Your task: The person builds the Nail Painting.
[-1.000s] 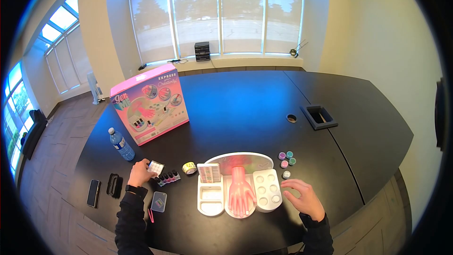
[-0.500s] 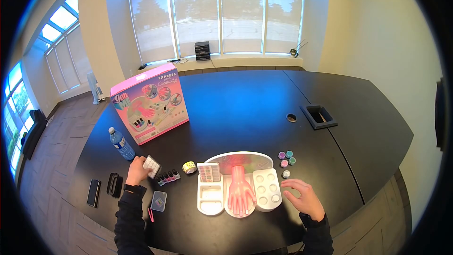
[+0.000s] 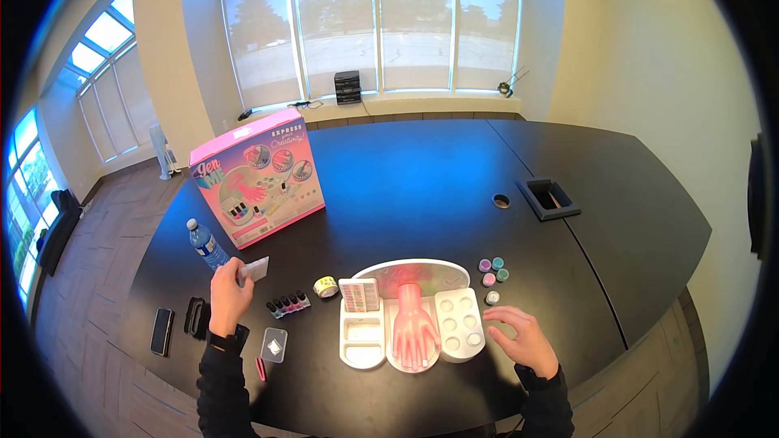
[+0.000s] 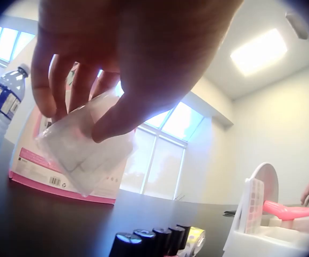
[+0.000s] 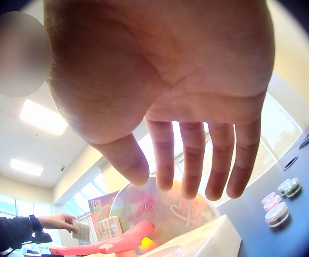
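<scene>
My left hand (image 3: 230,295) pinches a flat, clear square case (image 3: 256,268) between thumb and fingers, tilted above the table beside the water bottle (image 3: 208,245). In the left wrist view the case (image 4: 84,152) looks translucent with whitish contents. Five-in-a-row dark-capped polish bottles (image 3: 289,304) stand to its right. My right hand (image 3: 523,342) hovers with relaxed fingers and holds nothing, right of the white station (image 3: 363,354) that bears a pink model hand (image 3: 412,332). Small glitter jars (image 3: 492,298) lie beyond those fingers.
A large pink box (image 3: 264,182) stands at the back left. A yellow patterned tape roll (image 3: 325,287), a small clear box (image 3: 274,345), pink tweezers (image 3: 260,368), a black case (image 3: 195,317) and a phone (image 3: 161,332) lie on the table (image 3: 406,195).
My left hand has lifted the case off the table, away from the polish bottles, and turned it more edge-on. A bright patch now shows on the small clear box. My right hand has barely moved.
</scene>
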`<act>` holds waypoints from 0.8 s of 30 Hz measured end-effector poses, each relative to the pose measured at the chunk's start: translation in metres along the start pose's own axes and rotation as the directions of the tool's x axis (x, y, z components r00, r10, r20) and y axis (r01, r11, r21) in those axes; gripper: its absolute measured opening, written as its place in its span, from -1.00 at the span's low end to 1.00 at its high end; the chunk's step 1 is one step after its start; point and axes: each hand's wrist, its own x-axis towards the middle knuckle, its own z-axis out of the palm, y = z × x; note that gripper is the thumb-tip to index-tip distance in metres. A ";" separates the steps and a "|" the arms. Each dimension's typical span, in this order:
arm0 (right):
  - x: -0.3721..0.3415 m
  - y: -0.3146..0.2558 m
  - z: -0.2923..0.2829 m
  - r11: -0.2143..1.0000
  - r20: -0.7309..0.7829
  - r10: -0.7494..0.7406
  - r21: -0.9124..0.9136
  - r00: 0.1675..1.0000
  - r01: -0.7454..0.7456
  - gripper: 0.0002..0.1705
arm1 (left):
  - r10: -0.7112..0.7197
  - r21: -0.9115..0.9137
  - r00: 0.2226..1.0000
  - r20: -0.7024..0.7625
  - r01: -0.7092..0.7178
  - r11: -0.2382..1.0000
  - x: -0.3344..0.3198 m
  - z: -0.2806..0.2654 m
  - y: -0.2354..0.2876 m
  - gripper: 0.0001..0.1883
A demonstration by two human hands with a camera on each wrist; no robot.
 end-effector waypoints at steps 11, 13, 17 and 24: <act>0.001 -0.003 0.001 1.000 0.017 0.011 0.007 1.000 -0.012 -0.72 | 0.195 -0.384 0.980 0.027 -0.170 0.908 -0.018 -0.025 0.088 -0.63; 0.001 -0.004 0.001 1.000 0.018 0.016 0.009 1.000 -0.016 -0.72 | 0.257 -0.425 0.966 0.037 -0.217 0.879 -0.021 -0.022 0.097 -0.66; 0.001 -0.003 0.002 1.000 0.018 0.013 0.006 1.000 -0.013 -0.72 | 0.330 -0.478 0.938 0.101 -0.246 0.843 -0.029 -0.019 0.126 -0.77; 0.001 -0.001 0.004 1.000 0.014 0.009 0.015 1.000 -0.010 -0.72 | 0.440 -0.493 0.889 0.129 -0.328 0.806 -0.035 0.014 0.137 -0.79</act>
